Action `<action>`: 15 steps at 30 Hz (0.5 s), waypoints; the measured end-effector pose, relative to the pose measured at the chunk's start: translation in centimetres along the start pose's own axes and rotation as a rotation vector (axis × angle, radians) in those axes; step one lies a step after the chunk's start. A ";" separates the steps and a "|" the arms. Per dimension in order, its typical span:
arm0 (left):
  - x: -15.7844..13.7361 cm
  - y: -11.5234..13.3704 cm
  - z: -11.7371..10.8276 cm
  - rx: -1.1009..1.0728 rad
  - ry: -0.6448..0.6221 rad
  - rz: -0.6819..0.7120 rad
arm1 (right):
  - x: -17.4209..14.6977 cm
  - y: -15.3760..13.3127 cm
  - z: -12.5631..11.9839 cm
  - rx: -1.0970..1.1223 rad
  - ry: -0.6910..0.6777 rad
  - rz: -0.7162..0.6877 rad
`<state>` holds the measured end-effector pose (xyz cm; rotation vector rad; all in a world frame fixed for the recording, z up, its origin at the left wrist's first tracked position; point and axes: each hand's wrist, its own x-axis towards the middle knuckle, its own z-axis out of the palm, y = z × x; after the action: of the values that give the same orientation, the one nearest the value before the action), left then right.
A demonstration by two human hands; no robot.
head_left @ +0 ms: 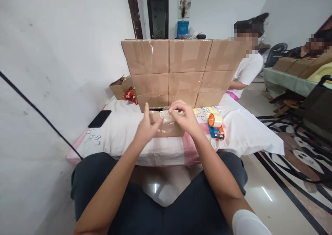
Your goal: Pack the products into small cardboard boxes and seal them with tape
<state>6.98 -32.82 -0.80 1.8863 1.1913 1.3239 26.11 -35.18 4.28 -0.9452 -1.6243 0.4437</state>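
Observation:
A small cardboard box (169, 129) sits before me on the cloth-covered table, with a shiny strip of clear packing tape (168, 116) across its upper part. My left hand (148, 127) grips the box's left side, its thumb reaching onto the front and a finger pointing up. At the upper right of the box, my right hand (185, 116) has curled fingers and thumb closed at the tape strip. A dark gap shows along the box's back edge. To the right lies a blue and orange tape dispenser (216, 128) with a roll on it.
Behind the small box rises a stack of taped cardboard boxes (185, 56). On the left are a black phone (100, 119), a red packet (130, 96) and an open carton (119, 87). A person in a white shirt (247, 69) sits behind the stack at right; another person is farther off.

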 end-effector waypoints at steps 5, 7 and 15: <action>2.7 -2.4 -2.4 0.417 0.241 0.131 | 0.7 0.2 -1.9 0.096 0.092 0.107; 3.1 -2.8 -2.2 0.532 0.130 0.263 | 0.8 0.3 -2.1 0.156 0.077 0.181; 3.3 -3.6 -0.8 0.607 -0.228 0.333 | 1.0 1.4 -1.0 0.260 -0.111 0.245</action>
<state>5.38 -28.25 -1.96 2.6813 1.2920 0.9153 27.50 -33.77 4.23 -0.9362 -1.5090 0.8675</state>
